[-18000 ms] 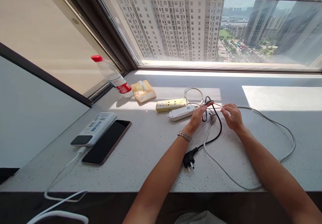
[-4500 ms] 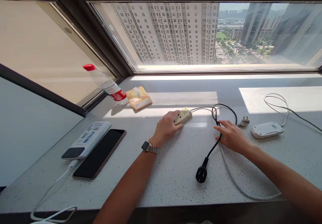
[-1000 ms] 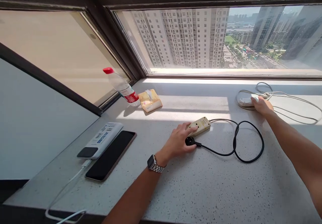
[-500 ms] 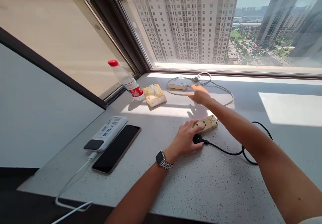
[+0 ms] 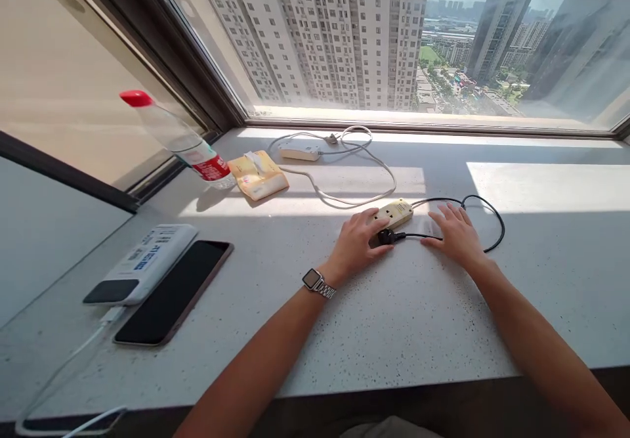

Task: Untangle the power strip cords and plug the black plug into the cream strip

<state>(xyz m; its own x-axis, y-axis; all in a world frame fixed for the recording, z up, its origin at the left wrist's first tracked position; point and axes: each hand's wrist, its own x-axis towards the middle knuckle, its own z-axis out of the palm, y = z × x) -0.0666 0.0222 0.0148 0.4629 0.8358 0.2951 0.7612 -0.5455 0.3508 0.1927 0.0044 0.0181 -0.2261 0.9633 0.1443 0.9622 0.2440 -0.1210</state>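
A yellow power strip lies in the middle of the speckled sill, its black cord looping to the right and back to a black plug beside the strip. My left hand, with a watch on the wrist, rests on the near end of the strip, thumb touching the plug, fingers lying loosely. Flat on the sill just right of the plug lies my right hand, fingers spread over the cord. A white power strip with its white cord lies at the back near the window.
A tilted water bottle with a red cap and a yellow tissue pack sit at back left. A white power bank and a dark phone lie at the left, with a white cable trailing off the front edge.
My right hand has let go of the white power strip at the back and come down beside the black plug. The left hand stays on the yellow strip. The camera has tilted down.
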